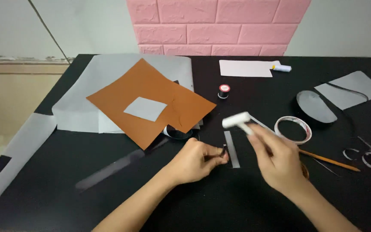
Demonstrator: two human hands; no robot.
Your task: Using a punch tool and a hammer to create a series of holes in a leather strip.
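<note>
Black table (237, 206); white hammer (239, 121) handle toward wrist.

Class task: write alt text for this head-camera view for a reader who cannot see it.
Two bare hands work over a black table: the right hand holds a small white hammer-like tool, the left hand pinches a small dark piece beside a grey strip.

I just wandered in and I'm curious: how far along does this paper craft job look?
Some cutting looks done: a grey shoe-sole shape and curled trimmings lie at the right. In hand now: the left hand pinches a small dark piece beside a narrow grey strip, while the right hand holds a blurred white tool. The brown sheet and tape roll lie untouched.
</note>
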